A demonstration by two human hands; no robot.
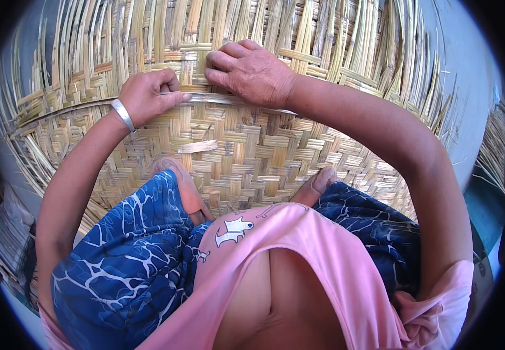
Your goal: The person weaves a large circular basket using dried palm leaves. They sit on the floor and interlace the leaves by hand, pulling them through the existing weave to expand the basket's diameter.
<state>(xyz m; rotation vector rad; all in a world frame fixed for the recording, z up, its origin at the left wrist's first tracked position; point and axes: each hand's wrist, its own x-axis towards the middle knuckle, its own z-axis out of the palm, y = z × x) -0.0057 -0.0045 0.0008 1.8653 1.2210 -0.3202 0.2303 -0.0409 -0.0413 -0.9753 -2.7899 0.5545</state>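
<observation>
Basket [235, 151] — a big, half-woven bamboo one — lies under the person's feet, loose strips fanning outward. The left hand [147, 96] pinches a long rim strip [77, 111]; the right hand [249, 73] presses flat on the weave beside it. Risk: if that pinch loosens, the strip could spring free. No packages or labels visible.

A smooth grey floor [468, 76] is seen at the upper right and upper left, lit by bright daylight. A teal-coloured surface [485, 210] is visible at the right edge. Indistinct stacked items [7, 233] are located at the lower left.
</observation>
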